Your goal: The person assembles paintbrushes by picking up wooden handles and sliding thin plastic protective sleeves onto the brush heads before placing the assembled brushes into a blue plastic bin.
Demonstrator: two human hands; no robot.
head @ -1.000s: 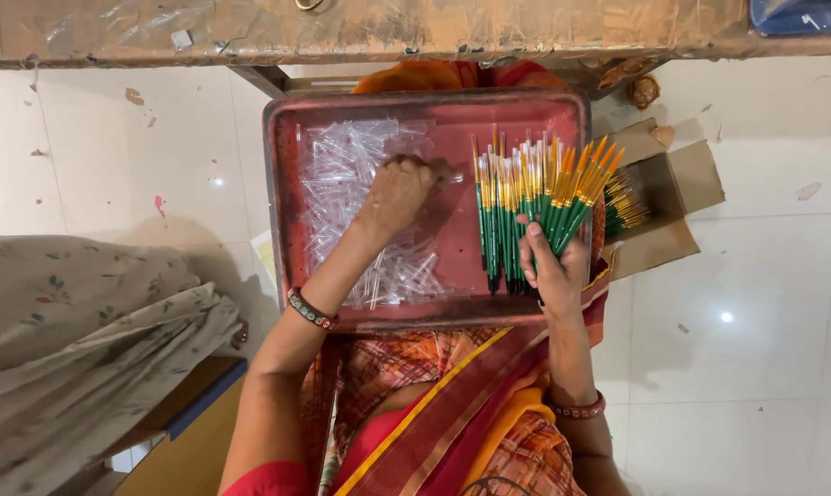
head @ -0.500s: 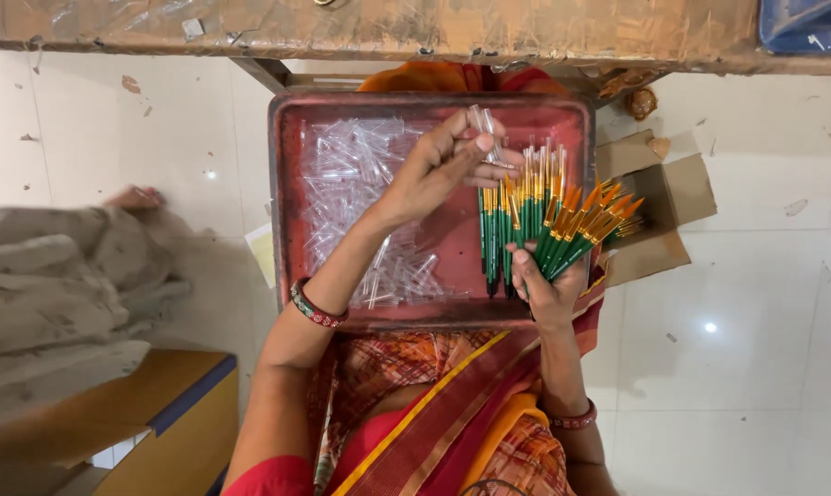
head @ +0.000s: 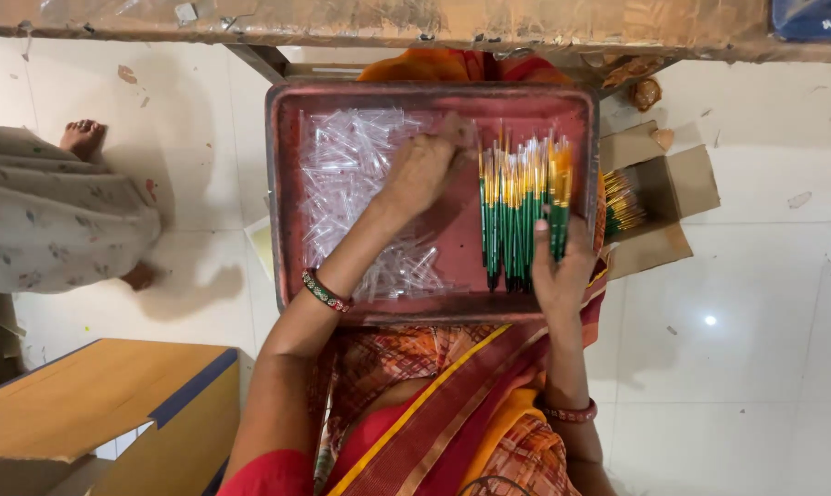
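A red metal tray rests on my lap. Its left half holds a heap of small clear plastic caps. My left hand reaches over the upper edge of that heap with fingers curled; whether it holds a cap I cannot tell. A bundle of green-handled paint brushes with yellow ferrules lies in the tray's right half. My right hand grips the lower ends of the bundle, thumb over the handles.
An open cardboard box with more brushes sits on the white tile floor right of the tray. Another person sits at the left, a bare foot showing. A wooden box stands at lower left. A worn table edge runs across the top.
My left hand has gone from the brush tips back left onto the cap heap. The brush bundle, fanned out before, is now straighter and upright in my right hand.
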